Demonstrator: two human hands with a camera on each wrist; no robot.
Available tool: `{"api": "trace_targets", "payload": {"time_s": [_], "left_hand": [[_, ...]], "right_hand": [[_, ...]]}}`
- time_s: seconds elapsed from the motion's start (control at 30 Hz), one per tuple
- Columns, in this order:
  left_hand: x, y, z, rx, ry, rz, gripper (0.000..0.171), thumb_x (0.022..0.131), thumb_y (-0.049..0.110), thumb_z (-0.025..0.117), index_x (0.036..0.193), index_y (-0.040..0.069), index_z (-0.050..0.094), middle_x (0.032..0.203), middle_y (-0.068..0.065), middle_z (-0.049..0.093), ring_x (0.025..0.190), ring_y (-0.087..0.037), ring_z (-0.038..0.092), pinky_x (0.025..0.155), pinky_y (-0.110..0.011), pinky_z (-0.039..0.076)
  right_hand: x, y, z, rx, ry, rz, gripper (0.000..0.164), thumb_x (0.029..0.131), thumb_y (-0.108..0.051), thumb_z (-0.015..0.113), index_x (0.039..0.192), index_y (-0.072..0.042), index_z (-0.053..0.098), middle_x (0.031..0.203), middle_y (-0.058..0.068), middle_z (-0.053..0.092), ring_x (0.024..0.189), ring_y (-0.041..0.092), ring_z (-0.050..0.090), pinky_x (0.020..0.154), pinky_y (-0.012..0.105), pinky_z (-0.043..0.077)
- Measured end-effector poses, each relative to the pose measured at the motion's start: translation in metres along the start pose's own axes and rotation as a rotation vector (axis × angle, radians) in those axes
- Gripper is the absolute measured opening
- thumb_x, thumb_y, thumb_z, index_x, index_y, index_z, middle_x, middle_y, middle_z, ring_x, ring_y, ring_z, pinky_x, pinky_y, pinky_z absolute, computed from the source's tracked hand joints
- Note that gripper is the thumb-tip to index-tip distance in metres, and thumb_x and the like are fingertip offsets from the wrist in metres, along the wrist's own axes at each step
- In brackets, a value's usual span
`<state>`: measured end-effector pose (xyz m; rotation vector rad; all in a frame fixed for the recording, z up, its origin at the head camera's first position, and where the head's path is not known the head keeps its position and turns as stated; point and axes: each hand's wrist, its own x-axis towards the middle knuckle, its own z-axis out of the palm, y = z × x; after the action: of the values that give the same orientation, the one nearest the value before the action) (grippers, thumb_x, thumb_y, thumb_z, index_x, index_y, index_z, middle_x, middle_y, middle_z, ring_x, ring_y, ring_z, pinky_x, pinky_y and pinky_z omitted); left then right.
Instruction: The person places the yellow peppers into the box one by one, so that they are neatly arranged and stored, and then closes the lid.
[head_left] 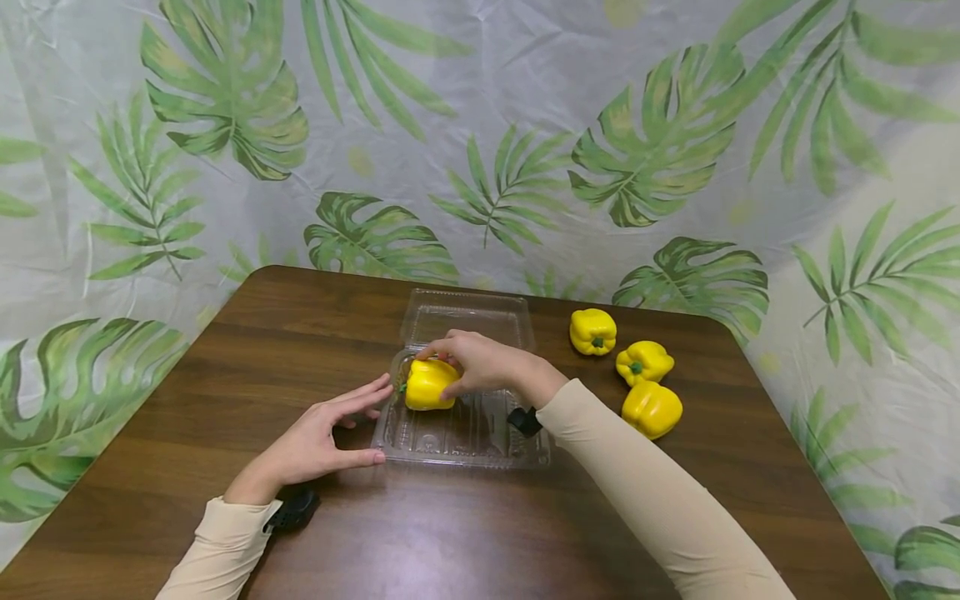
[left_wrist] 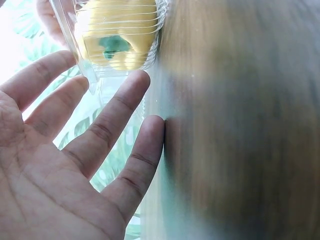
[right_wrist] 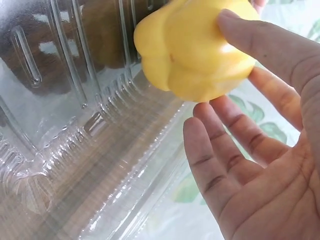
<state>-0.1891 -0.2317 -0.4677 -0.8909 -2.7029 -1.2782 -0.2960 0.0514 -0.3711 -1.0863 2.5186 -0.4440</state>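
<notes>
A yellow bell pepper [head_left: 430, 386] lies on its side in the left part of a clear plastic clamshell container [head_left: 480, 429], its green stem facing left. My right hand [head_left: 487, 364] grips it from above, with the thumb on the near side and the fingers on the far side. In the right wrist view the thumb presses on the smooth yellow skin [right_wrist: 195, 50]. At the container's left side my left hand [head_left: 322, 437] is spread, fingertips and thumb right at the rim. Through the ribbed wall [left_wrist: 120, 22], the left wrist view shows the stem.
The container's lid [head_left: 468, 315] lies folded back behind the tray. To the right, several more yellow bell peppers [head_left: 592, 332] rest on the brown wooden table [head_left: 315, 325]. A leaf-patterned cloth [head_left: 510, 100] hangs behind the table's far edge.
</notes>
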Motion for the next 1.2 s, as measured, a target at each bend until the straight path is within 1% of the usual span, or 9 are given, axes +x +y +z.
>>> {"api": "trace_targets", "payload": {"time_s": [0.17,0.3,0.47,0.6,0.73,0.87,1.0,1.2], "left_hand": [[0.000,0.000,0.001,0.007,0.008,0.021,0.083,0.089,0.036,0.090,0.160,0.013,0.053,0.172,-0.008,0.043,0.120,-0.011,0.070,0.096,-0.039,0.061],[0.000,0.000,0.000,0.005,0.007,0.014,0.083,0.089,0.036,0.090,0.160,0.015,0.053,0.173,-0.006,0.042,0.120,-0.009,0.070,0.096,-0.039,0.060],[0.000,0.001,0.000,0.005,0.005,0.009,0.084,0.088,0.036,0.090,0.160,0.016,0.053,0.173,-0.005,0.042,0.121,-0.008,0.069,0.097,-0.039,0.060],[0.000,0.001,0.000,0.001,0.006,0.009,0.084,0.088,0.036,0.091,0.160,0.016,0.053,0.173,-0.005,0.042,0.121,-0.009,0.070,0.097,-0.039,0.060],[0.000,0.001,0.001,0.002,0.006,0.014,0.083,0.089,0.037,0.090,0.160,0.015,0.053,0.173,-0.007,0.042,0.120,-0.011,0.071,0.096,-0.039,0.060],[0.000,0.002,0.000,0.003,0.004,0.015,0.083,0.089,0.037,0.090,0.160,0.015,0.053,0.173,-0.008,0.042,0.120,-0.012,0.071,0.097,-0.039,0.060],[0.001,0.002,0.000,0.002,0.008,0.017,0.083,0.089,0.037,0.090,0.160,0.015,0.053,0.172,-0.008,0.043,0.119,-0.014,0.072,0.096,-0.040,0.060],[0.001,0.002,0.001,0.005,0.009,0.018,0.083,0.089,0.037,0.090,0.160,0.014,0.053,0.172,-0.008,0.043,0.119,-0.013,0.071,0.096,-0.041,0.061]], "right_hand": [[-0.002,0.002,0.000,0.015,0.004,-0.004,0.064,0.093,-0.020,0.086,0.152,-0.018,0.061,0.137,0.014,0.061,0.125,0.031,0.064,0.111,0.045,0.054],[-0.005,0.004,-0.003,0.025,0.005,-0.009,0.064,0.094,-0.020,0.086,0.153,-0.018,0.061,0.138,0.015,0.061,0.130,0.033,0.065,0.113,0.046,0.053],[-0.012,0.009,-0.007,0.039,0.007,-0.006,0.062,0.095,-0.022,0.085,0.153,-0.019,0.060,0.142,0.014,0.061,0.133,0.032,0.063,0.114,0.047,0.052],[-0.020,0.012,-0.011,0.076,0.010,0.004,0.062,0.097,-0.023,0.083,0.154,-0.020,0.059,0.144,0.013,0.060,0.136,0.031,0.061,0.114,0.047,0.052],[-0.028,0.017,-0.017,0.087,0.014,0.023,0.061,0.098,-0.025,0.082,0.154,-0.021,0.059,0.145,0.013,0.058,0.136,0.031,0.061,0.114,0.046,0.052],[-0.036,0.026,-0.026,0.098,0.019,0.030,0.061,0.099,-0.025,0.080,0.155,-0.020,0.058,0.148,0.014,0.058,0.137,0.031,0.060,0.115,0.048,0.051],[-0.046,0.037,-0.035,0.128,0.042,0.037,0.060,0.099,-0.025,0.080,0.155,-0.019,0.058,0.152,0.014,0.058,0.138,0.034,0.058,0.117,0.053,0.049],[-0.065,0.047,-0.045,0.126,0.086,0.074,0.060,0.100,-0.030,0.079,0.156,-0.021,0.056,0.152,0.011,0.059,0.138,0.035,0.059,0.118,0.054,0.048]]}}
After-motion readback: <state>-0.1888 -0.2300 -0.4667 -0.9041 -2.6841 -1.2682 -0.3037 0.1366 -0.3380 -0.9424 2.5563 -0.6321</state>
